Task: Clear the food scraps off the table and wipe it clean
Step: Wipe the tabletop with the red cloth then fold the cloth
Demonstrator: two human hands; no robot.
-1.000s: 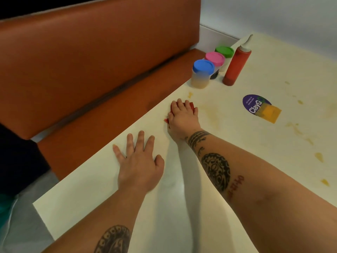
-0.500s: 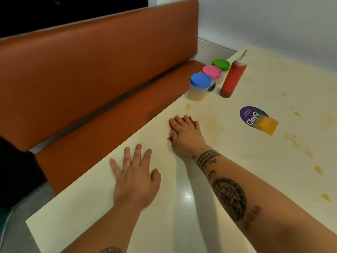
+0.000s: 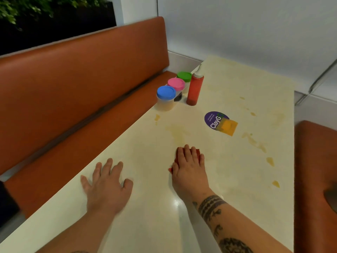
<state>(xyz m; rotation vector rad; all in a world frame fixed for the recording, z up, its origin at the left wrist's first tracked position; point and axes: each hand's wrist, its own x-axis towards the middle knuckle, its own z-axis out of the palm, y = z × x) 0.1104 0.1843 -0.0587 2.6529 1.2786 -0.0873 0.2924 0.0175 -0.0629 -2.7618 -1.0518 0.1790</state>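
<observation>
Beside the orange bench, a person's left hand lies flat, fingers spread, on the cream table near its left edge, apparently bracing. The right hand presses a red cloth to the surface with straight fingers, seemingly mid-wipe. Just ahead lies a yellow smear; more yellow spots dot the right side. The next stroke likely calls for pushing forward and rightward, where open room runs to the table's right edge, stopping short of the jars and red bottle.
</observation>
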